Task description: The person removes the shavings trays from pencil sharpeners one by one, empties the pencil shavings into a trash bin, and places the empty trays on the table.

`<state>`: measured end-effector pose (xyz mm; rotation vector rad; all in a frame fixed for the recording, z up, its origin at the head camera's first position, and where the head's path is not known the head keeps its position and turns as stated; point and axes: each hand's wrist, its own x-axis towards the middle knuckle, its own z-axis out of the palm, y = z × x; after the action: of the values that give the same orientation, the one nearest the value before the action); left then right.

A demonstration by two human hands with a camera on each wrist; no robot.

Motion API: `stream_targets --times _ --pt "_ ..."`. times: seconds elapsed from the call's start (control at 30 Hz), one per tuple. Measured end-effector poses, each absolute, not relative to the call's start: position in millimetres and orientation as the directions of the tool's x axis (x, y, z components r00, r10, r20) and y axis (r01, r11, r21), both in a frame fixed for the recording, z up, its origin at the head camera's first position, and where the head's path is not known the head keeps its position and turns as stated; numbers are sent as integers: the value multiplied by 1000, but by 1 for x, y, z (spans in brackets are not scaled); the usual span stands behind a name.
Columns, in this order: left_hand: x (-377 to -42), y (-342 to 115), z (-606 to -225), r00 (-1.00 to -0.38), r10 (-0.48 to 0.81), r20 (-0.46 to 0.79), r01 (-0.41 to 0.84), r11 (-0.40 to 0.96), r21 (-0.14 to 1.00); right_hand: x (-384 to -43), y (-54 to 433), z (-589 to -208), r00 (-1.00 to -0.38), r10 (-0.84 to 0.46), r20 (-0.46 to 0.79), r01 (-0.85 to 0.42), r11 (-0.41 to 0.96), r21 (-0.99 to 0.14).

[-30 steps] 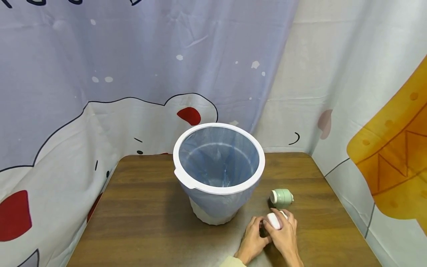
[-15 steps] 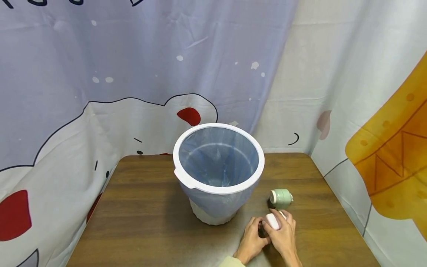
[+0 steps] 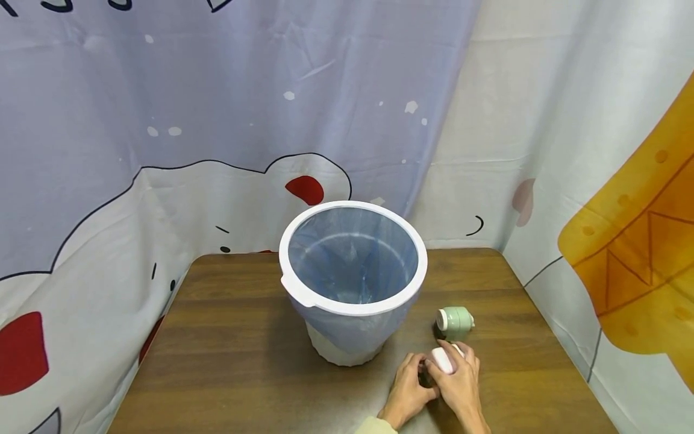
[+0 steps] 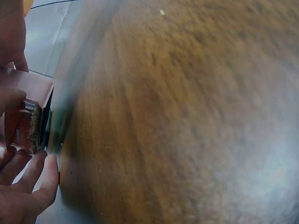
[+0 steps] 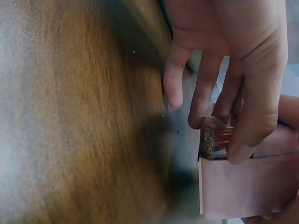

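From the head view, I see the right hand [image 3: 459, 386] with its grip round a pink-and-white case [image 3: 443, 360], over the counter [image 3: 233, 361], nearer its right edge. The left hand [image 3: 406, 389] pinches the case's darker end. A green container [image 3: 456, 322] crowds the fingers just beyond; a white-rimmed bin [image 3: 353, 309] stands left of them, short of the far edge.

In the left wrist view, that end is a clear compartment [image 4: 21, 128], jutting out.

The right wrist view shows brownish bits [image 5: 210, 140] inside. I'd guess the case light, stiff, slightly slick, the clear wall brittle; hold its broad pink sides.
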<state>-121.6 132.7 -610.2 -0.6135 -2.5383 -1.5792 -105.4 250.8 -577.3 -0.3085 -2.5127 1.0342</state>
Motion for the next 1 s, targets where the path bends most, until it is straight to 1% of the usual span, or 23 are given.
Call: stream_targets --times 0.5,1.0 --pt "-120 131 -611 -926 286 246 344 377 860 -106 256 -579 -888 363 284 49 688 -724" --pt "-120 127 -612 -922 279 267 366 408 836 -108 258 -581 -881 363 302 44 700 -713"
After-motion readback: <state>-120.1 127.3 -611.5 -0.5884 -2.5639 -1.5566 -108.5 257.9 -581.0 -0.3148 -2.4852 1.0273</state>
